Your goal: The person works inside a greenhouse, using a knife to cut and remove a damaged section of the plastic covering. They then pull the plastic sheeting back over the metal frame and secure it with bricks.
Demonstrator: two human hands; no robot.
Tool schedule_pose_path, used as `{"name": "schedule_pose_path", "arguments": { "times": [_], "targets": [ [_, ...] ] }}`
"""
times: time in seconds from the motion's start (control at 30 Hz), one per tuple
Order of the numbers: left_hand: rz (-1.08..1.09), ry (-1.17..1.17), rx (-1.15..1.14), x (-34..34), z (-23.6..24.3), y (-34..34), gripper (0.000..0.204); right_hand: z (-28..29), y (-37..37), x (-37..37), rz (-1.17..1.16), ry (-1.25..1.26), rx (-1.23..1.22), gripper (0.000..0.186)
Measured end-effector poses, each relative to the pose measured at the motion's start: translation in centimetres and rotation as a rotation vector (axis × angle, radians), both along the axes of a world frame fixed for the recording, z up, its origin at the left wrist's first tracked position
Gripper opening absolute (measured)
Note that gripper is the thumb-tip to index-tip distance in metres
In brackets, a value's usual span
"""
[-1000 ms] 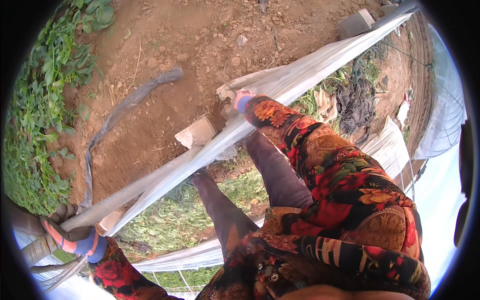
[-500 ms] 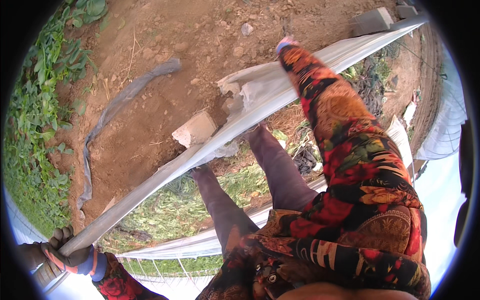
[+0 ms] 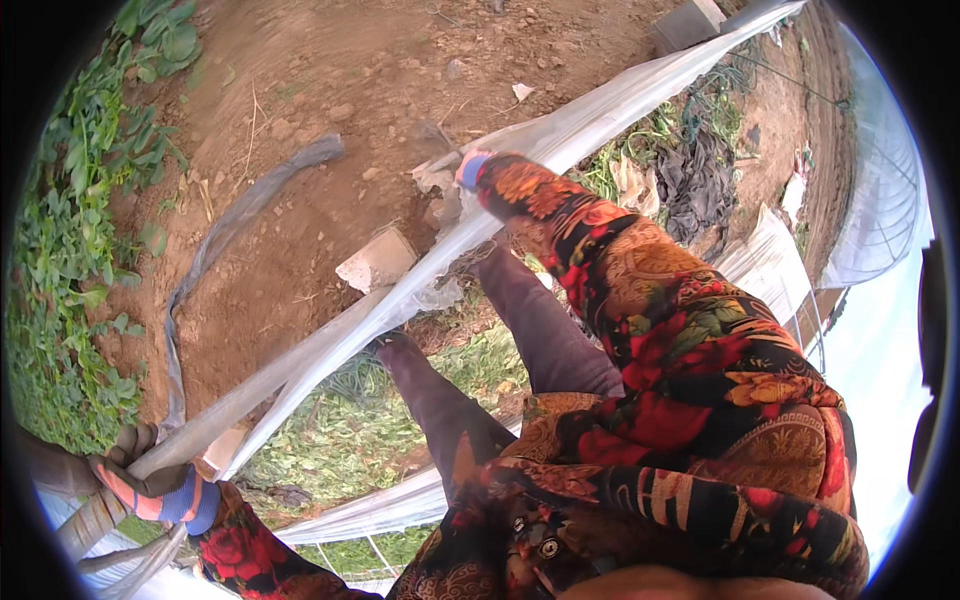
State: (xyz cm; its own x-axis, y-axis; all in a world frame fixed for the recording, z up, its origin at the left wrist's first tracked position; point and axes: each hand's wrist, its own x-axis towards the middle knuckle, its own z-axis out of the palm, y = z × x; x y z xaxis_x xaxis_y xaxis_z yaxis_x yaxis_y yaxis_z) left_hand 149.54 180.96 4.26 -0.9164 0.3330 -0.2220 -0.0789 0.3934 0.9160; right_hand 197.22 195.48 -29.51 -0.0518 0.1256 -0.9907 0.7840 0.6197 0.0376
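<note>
My left hand [image 3: 160, 488], in a dark glove with an orange and blue cuff, is closed around a pole [image 3: 215, 428] wrapped in plastic at the lower left. Clear plastic sheeting [image 3: 560, 135] runs from there up to the far right. My right arm reaches across it in a floral sleeve. My right hand [image 3: 468, 166] is at the sheet's torn, crumpled edge. Blur and the cuff hide its fingers, so any grip is unclear. A thin dark streak shows just beyond it; its kind cannot be made out.
A pale block [image 3: 378, 260] lies against the sheet; a grey block [image 3: 688, 27] sits at its far end. A grey plastic strip [image 3: 205, 240] crosses the soil. Leafy plants [image 3: 75, 260] line the left. Cut greens [image 3: 335, 430] surround my legs. Dark crumpled film [image 3: 695, 175] lies to the right.
My right hand has moved left and nearer, from beyond the sheet to its torn edge. The sheet has spread apart from the pole near my left hand, which keeps its grip.
</note>
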Motion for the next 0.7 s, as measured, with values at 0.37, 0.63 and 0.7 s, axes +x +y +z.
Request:
{"name": "schedule_pose_path", "arguments": {
  "times": [0.37,0.63,0.7],
  "targets": [
    [-0.063,0.334,-0.109,1.4,0.5,0.1,0.038,1.0,19.8,15.7,-0.450,-0.421,0.746,0.047],
    [-0.098,0.443,-0.147,1.9,0.5,0.7,0.041,-2.9,17.3,16.0,-0.370,-0.311,0.679,0.045],
    [0.020,0.341,-0.224,1.8,0.3,0.7,0.042,-2.4,15.1,14.7,-0.358,-0.290,0.635,0.045]
  ]
}}
